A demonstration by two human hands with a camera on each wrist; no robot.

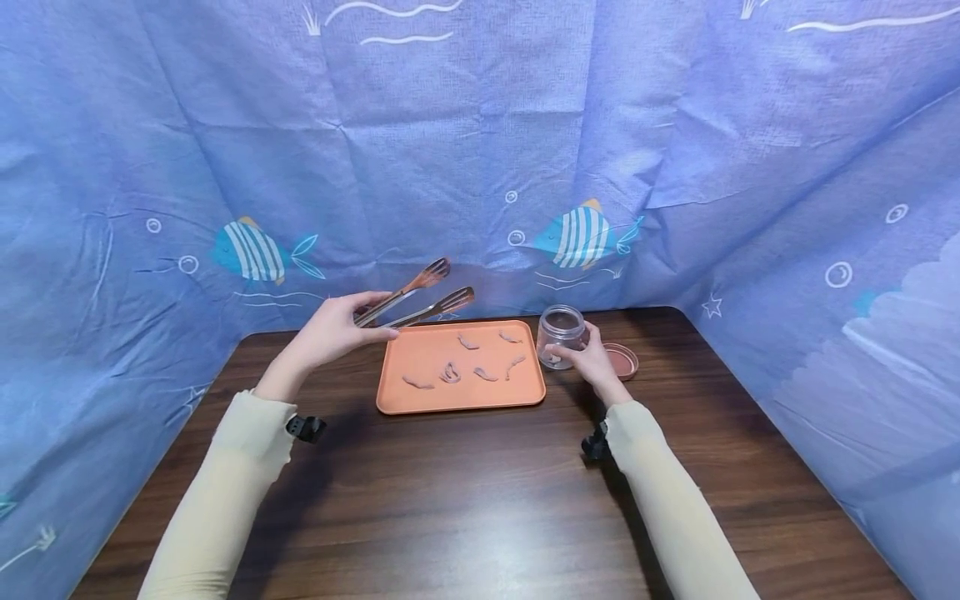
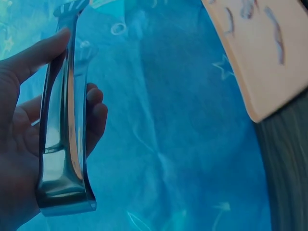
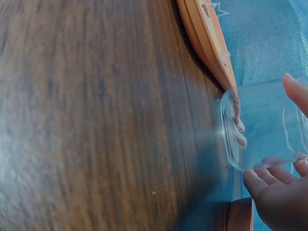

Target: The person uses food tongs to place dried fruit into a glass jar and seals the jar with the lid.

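Observation:
My left hand (image 1: pixel 333 333) holds metal serving tongs (image 1: pixel 401 306) above the left back part of an orange tray (image 1: pixel 390 398). The tongs' slotted ends stand apart, with nothing between them. In the left wrist view, thumb and fingers lie around the tongs' arms (image 2: pixel 62 110). Several small, brownish, twisted strips (image 1: pixel 450 372) lie spread over the tray; their kind cannot be told. Right of the tray, my right hand (image 1: pixel 592 362) grips an upright, lidless clear jar (image 1: pixel 561 321). The right wrist view shows small strips (image 3: pixel 238 127) at the jar's bottom.
A reddish-brown round lid (image 1: pixel 621 361) lies on the dark wooden table (image 1: pixel 450 492), just right of the jar. Behind the table hangs a blue curtain (image 1: pixel 465 150) with fish prints, which also runs along both sides.

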